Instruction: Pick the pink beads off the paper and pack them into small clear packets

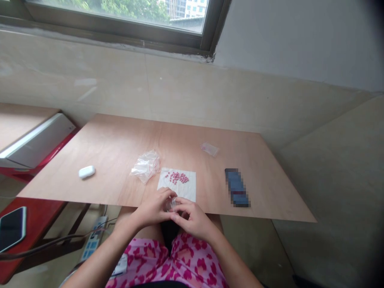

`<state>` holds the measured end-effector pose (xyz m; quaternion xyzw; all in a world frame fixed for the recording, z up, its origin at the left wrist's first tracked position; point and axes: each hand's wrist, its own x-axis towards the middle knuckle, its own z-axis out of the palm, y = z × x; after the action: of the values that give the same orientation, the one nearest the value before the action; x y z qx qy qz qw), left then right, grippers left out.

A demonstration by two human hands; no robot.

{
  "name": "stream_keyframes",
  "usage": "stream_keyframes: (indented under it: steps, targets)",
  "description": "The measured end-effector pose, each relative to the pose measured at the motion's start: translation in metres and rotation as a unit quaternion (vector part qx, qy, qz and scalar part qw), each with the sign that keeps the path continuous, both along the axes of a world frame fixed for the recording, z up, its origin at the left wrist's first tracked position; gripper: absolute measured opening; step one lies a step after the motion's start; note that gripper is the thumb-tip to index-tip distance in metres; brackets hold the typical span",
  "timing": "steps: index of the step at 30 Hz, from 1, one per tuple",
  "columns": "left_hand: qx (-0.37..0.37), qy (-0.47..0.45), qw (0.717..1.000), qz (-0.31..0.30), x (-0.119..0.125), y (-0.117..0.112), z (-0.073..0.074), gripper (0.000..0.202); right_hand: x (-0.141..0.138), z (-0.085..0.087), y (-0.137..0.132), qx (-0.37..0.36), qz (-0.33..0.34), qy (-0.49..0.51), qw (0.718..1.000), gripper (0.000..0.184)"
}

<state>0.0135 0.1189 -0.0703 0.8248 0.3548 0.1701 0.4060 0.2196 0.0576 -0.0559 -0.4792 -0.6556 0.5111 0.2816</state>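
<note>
Both hands meet at the table's near edge around a small clear plastic object; its exact kind is partly hidden by the fingers. My left hand grips it from the left, fingers curled over the top. From the right, my right hand pinches it with thumb and fingers. Just beyond them lies a white square sheet, its near part covered by the hands. Many small pink beads are gathered in a loose cluster on its far half.
On the wooden tabletop lie a crumpled clear plastic bag, a small clear bag, a white earbud case and a dark, blurred-out phone. Left of it, another phone rests on a red stool, near a power strip.
</note>
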Motion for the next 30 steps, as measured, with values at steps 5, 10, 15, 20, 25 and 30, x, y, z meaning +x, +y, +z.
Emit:
stream_keyframes:
  steps: [5,10,15,20,25,30]
  targets:
    - [-0.027,-0.003,1.0,0.002,-0.002,0.002,0.004,0.033,0.002,-0.001,0.003,-0.01,-0.01,0.011,1.0,0.02]
    - [-0.017,0.005,1.0,0.021,-0.005,0.007,0.005,0.026,0.011,-0.022,0.01,-0.093,-0.055,0.091,0.99,0.028]
    - [0.036,0.023,0.997,0.058,-0.013,0.014,-0.008,0.027,0.024,-0.038,0.02,-0.099,-0.161,0.075,0.979,0.033]
    - [0.053,0.014,0.996,0.072,-0.015,0.016,-0.014,0.037,0.043,-0.039,0.031,0.008,-0.209,-0.046,0.977,0.028]
    - [0.039,0.011,0.996,0.08,-0.014,0.018,-0.011,0.04,0.053,-0.047,0.056,0.083,-0.248,-0.128,0.957,0.022]
    - [0.045,0.001,0.995,0.089,-0.015,0.02,-0.016,0.039,0.043,-0.054,0.08,0.111,-0.239,-0.223,0.939,0.016]
